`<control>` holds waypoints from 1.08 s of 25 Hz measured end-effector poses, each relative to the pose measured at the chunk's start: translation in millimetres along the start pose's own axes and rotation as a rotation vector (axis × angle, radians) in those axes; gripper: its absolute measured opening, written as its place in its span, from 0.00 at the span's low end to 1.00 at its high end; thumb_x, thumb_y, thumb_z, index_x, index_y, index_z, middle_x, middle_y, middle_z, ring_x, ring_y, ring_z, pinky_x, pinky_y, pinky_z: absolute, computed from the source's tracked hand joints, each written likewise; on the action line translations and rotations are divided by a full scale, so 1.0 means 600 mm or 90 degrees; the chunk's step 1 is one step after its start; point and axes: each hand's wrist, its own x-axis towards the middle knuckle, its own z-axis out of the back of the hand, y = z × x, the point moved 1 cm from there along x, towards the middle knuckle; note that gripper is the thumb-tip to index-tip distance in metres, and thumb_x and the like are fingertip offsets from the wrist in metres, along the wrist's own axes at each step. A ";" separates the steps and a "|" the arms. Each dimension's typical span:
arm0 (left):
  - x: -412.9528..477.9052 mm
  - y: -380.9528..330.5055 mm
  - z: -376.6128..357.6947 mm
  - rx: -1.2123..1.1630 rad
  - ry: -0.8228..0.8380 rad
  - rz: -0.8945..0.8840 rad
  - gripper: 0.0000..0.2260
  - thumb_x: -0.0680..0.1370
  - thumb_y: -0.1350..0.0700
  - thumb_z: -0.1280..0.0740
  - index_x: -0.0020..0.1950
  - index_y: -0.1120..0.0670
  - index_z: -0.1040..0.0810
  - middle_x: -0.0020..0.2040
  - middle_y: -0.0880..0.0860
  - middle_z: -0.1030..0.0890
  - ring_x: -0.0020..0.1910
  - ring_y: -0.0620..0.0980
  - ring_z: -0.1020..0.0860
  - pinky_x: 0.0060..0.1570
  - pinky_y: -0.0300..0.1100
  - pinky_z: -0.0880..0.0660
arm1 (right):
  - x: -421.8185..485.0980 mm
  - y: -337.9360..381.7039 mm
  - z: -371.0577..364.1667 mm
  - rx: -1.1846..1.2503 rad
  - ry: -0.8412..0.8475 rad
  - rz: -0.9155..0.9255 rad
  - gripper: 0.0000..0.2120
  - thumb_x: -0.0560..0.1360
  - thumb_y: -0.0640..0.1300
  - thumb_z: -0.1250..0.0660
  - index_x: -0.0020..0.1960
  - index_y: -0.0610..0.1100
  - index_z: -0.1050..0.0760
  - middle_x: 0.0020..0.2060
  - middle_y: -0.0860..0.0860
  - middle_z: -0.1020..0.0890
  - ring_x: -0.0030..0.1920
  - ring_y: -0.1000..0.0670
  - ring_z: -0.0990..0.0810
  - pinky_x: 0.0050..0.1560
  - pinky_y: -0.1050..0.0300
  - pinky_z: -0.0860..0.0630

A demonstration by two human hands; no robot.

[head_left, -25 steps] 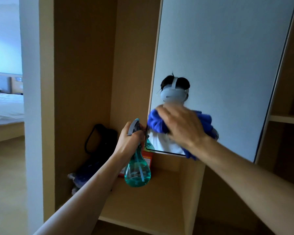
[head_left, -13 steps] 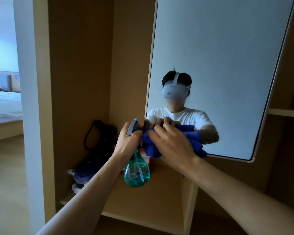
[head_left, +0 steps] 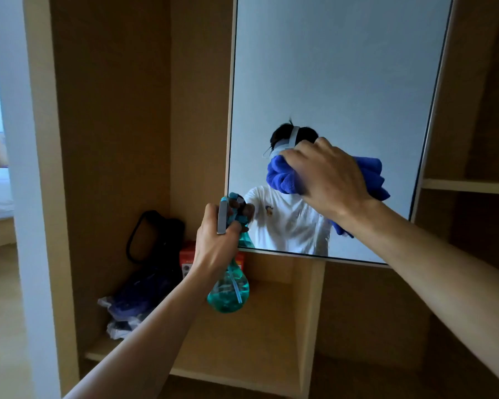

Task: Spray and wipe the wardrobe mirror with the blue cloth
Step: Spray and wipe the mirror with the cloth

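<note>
While left grip (head_left: 213, 243) clasps the bottle (head_left: 229, 292), right grip (head_left: 329, 180) clutches cloth (head_left: 283, 175) against mirror (head_left: 329, 67).

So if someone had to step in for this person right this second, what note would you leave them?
Right hand grips the bunched blue cloth against the mirror, low and near the centre.
Left hand holds the teal spray bottle by its neck, at the mirror's lower left corner, nozzle toward the glass.
Done: wiping is under way; no wet patches or streaks show.
Left: probably the upper glass and the edges, spraying again if needed.
</note>
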 end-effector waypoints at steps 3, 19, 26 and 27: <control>-0.007 0.005 -0.016 0.036 -0.015 -0.015 0.08 0.77 0.60 0.34 0.55 0.54 0.28 0.50 0.54 0.23 0.48 0.55 0.23 0.47 0.53 0.24 | -0.020 -0.002 -0.008 0.000 0.007 0.016 0.19 0.69 0.37 0.28 0.59 0.43 0.23 0.49 0.46 0.19 0.48 0.41 0.24 0.42 0.48 0.25; -0.033 0.027 -0.042 0.126 0.020 -0.047 0.14 0.77 0.62 0.31 0.61 0.53 0.28 0.69 0.50 0.32 0.62 0.53 0.28 0.64 0.52 0.25 | -0.127 0.036 -0.044 0.018 0.054 0.062 0.20 0.72 0.35 0.31 0.62 0.46 0.24 0.53 0.47 0.19 0.52 0.42 0.24 0.52 0.46 0.24; -0.033 0.019 -0.048 0.159 0.000 -0.051 0.14 0.77 0.60 0.31 0.59 0.52 0.30 0.63 0.47 0.33 0.56 0.51 0.28 0.57 0.50 0.23 | -0.081 -0.033 -0.015 -0.012 0.004 -0.001 0.22 0.71 0.36 0.28 0.64 0.47 0.24 0.51 0.49 0.20 0.48 0.43 0.24 0.45 0.48 0.27; -0.034 0.019 -0.050 0.160 -0.001 -0.054 0.14 0.77 0.61 0.31 0.59 0.52 0.29 0.63 0.47 0.33 0.56 0.51 0.28 0.56 0.49 0.24 | -0.093 -0.028 -0.020 -0.014 0.013 0.007 0.22 0.71 0.36 0.28 0.64 0.47 0.24 0.52 0.49 0.20 0.49 0.43 0.25 0.46 0.48 0.27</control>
